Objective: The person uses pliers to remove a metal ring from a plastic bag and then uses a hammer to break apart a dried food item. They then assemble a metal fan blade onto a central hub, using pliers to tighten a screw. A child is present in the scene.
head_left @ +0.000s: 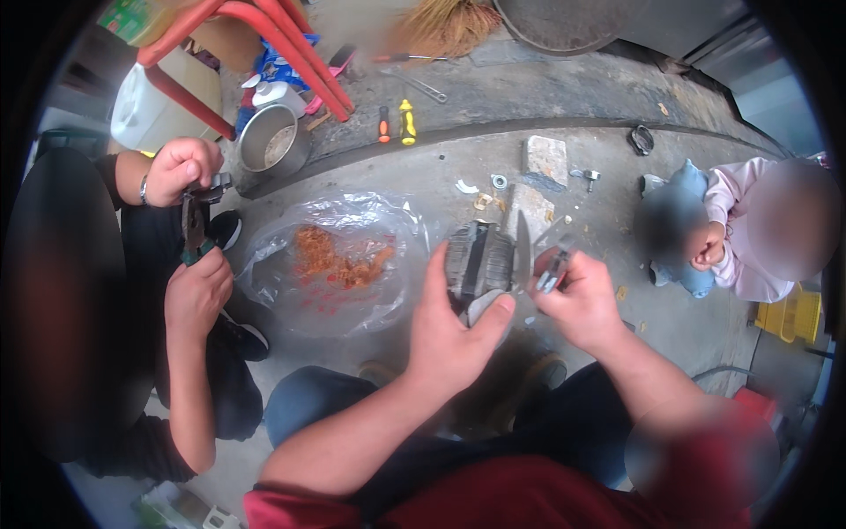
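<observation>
My left hand grips a dark, ribbed, round metal part from below, thumb across its near side. My right hand holds metal snips with grey handles, the blades pointing up beside the part's right edge. Left of the part lies a clear plastic bag spread on the concrete with a heap of reddish-brown copper-like strands on it. I am squatting, my knees below both hands.
A person on the left holds green-handled pliers in both hands. A child in pink sits at the right. A steel pot, red stool legs, screwdrivers, a stone block and small scraps lie beyond.
</observation>
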`<state>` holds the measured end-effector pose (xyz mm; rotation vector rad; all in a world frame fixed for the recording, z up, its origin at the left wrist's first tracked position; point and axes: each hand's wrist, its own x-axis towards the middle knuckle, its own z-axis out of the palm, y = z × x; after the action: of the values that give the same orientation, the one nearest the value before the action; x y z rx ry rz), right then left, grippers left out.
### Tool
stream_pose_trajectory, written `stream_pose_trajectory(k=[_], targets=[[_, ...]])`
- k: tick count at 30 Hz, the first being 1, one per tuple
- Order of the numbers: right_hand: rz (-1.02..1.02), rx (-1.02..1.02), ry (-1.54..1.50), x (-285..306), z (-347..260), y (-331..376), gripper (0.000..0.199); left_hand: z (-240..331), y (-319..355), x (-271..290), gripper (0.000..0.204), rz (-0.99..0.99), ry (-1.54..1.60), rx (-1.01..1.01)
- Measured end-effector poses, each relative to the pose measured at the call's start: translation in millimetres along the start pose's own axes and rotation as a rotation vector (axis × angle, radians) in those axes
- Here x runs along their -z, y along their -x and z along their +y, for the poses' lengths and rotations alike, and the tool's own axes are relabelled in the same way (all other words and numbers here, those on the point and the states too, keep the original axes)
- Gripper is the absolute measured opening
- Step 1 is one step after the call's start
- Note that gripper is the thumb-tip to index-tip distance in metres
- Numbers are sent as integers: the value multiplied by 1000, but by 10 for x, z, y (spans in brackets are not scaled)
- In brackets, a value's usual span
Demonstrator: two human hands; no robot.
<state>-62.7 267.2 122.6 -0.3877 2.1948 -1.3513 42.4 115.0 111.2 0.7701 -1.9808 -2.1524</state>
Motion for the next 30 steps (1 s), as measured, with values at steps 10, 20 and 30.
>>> stream_pose_trajectory(k=[10, 20, 30], targets=[[20, 375, 211, -52, 10, -76, 12, -4, -19, 40, 83, 4, 88, -1], [-21, -93, -52, -74, -30, -93, 10, 2, -38, 82, 81, 34, -35, -15], [3, 244, 239, -55, -65, -106, 21, -51, -103, 71, 69, 44, 317, 140]])
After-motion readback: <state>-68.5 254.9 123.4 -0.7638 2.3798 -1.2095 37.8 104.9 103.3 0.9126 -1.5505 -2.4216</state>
